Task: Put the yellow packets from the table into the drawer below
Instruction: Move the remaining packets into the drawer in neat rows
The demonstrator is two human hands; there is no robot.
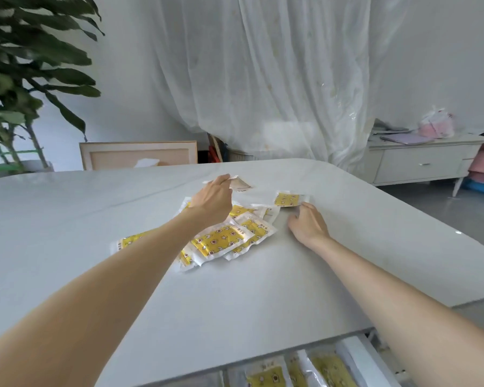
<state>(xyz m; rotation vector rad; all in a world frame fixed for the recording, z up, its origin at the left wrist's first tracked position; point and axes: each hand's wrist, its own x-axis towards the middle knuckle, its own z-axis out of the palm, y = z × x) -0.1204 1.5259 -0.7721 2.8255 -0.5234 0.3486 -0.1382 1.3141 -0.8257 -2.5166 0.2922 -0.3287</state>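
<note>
Left hand [215, 195] is pinching the far-edge packet [241, 185], right hand [308, 223] is maybe gripping the right-side packet [287, 199]; next, dropping both into the drawer [358, 358]

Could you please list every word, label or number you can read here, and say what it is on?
None can be read.
Yellow packets on the table: small dark marks on the white edges, too blurred.
Stowed packets in the drawer: print too blurred.

packets [221, 241] heaped mid-table [67, 219], drawer [355, 358] below near edge
</note>
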